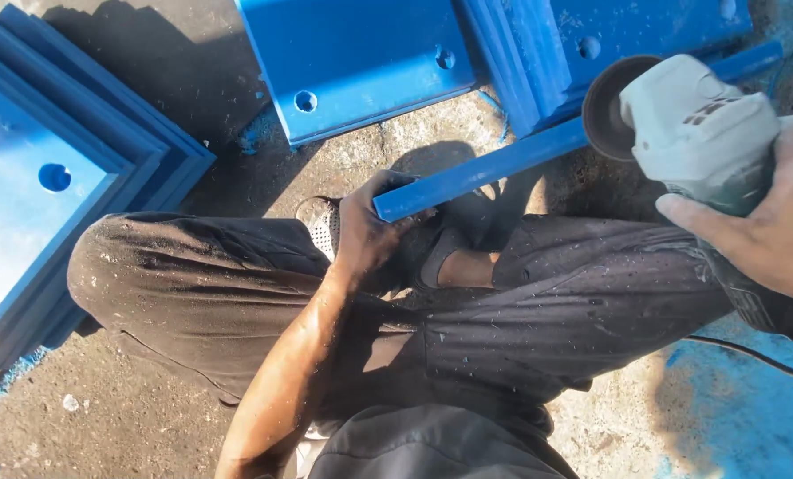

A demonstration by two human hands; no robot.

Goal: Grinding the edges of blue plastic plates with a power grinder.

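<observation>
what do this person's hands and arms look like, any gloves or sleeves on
Both hands are bare, no gloves. The left hand is coated in dark grime and dust, and its forearm is uncovered with no sleeve reaching it. The right hand shows no ring, and no sleeve is visible at its wrist. No watch or band shows on either arm.

No packages, signs or screens in view.
The only marking is a small dark printed label [709, 113] on the pale grey angle grinder body [698, 124], upper right.
</observation>
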